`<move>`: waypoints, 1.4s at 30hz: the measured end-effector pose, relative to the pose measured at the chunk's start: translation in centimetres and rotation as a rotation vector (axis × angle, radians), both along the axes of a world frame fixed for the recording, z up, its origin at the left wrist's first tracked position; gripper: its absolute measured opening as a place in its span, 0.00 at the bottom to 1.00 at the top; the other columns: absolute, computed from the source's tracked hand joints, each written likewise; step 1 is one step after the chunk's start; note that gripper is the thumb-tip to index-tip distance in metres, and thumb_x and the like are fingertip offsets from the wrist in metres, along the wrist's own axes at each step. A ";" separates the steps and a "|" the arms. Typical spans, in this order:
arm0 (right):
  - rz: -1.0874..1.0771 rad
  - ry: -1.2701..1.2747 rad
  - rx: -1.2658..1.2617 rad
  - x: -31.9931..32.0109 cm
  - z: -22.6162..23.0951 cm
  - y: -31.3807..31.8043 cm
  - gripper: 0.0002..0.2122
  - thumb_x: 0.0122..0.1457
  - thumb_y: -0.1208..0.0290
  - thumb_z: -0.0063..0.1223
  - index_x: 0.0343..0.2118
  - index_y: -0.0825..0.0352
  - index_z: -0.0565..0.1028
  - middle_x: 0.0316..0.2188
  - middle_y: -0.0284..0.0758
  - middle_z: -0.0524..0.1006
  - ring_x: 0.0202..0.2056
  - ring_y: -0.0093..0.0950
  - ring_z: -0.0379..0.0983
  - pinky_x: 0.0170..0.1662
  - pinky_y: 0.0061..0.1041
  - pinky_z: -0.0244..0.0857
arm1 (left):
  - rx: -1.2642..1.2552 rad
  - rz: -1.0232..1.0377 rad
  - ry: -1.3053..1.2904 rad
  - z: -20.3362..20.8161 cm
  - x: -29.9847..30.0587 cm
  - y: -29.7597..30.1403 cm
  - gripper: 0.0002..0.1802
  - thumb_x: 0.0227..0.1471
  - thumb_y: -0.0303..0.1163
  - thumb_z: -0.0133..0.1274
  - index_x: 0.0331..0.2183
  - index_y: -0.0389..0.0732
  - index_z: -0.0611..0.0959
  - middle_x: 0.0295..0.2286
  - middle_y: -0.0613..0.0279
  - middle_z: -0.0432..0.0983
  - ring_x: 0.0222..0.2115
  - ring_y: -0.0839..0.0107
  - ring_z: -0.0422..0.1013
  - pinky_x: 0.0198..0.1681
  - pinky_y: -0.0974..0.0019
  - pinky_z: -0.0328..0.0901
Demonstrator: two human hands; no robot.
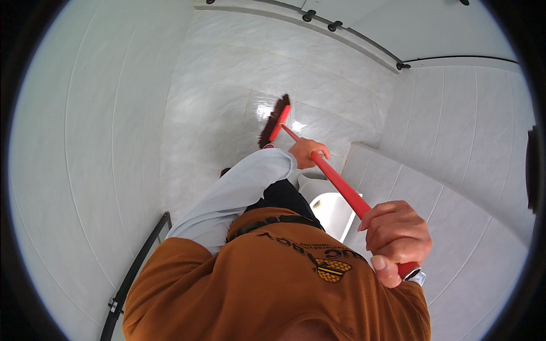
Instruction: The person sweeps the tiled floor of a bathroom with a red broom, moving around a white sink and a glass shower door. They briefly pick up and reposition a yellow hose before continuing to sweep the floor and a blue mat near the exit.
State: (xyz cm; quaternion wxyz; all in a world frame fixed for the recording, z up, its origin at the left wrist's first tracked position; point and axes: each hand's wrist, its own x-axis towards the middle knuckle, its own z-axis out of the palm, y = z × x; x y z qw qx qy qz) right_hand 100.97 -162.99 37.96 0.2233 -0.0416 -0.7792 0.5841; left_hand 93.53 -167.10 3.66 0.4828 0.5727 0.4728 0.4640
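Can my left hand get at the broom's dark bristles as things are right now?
Probably not without bending: your left hand is wrapped around the red handle, well above the dark bristles at the floor. The way down looks free, but that hand would likely have to let go.

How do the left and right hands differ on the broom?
The left hand grips the red handle lower, nearer the broom head; the right hand grips close to its top end. The left hand looks smaller in the picture; the right hand looks larger, being nearer the camera. Both are bare and hold the same handle.
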 end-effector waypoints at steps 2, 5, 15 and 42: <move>0.063 -0.027 0.046 0.0 0.8 0.9 0.12 0.46 0.76 0.50 0.11 0.64 0.61 0.07 0.30 0.63 0.09 0.24 0.62 0.21 0.29 0.68 | -0.017 -0.151 0.082 1.2 0.4 1.8 0.07 0.44 0.29 0.53 0.31 0.48 0.80 0.18 0.57 0.74 0.22 0.59 0.70 0.27 0.58 0.63; 0.004 0.158 -0.019 0.7 2.9 2.5 0.16 0.43 0.79 0.58 0.09 0.66 0.61 0.09 0.34 0.65 0.10 0.30 0.64 0.20 0.29 0.67 | 0.147 -0.084 0.139 3.7 -0.5 3.6 0.08 0.44 0.30 0.53 0.31 0.49 0.80 0.18 0.60 0.74 0.20 0.60 0.70 0.26 0.59 0.63; -0.252 -0.089 -0.241 -6.7 -9.6 4.5 0.04 0.51 0.85 0.49 0.22 0.71 0.70 0.21 0.37 0.70 0.26 0.35 0.68 0.41 0.35 0.63 | -0.223 -0.156 0.795 -4.7 -28.1 5.2 0.12 0.38 0.31 0.59 0.31 0.53 0.80 0.27 0.65 0.78 0.32 0.62 0.74 0.34 0.55 0.65; -1.014 -0.072 -0.334 -2.8 -8.7 8.5 0.09 0.50 0.86 0.50 0.17 0.70 0.68 0.17 0.33 0.69 0.25 0.32 0.71 0.45 0.40 0.63 | 0.057 -0.812 0.663 -5.1 -19.4 28.0 0.07 0.42 0.30 0.55 0.29 0.52 0.81 0.24 0.63 0.78 0.29 0.61 0.74 0.33 0.57 0.64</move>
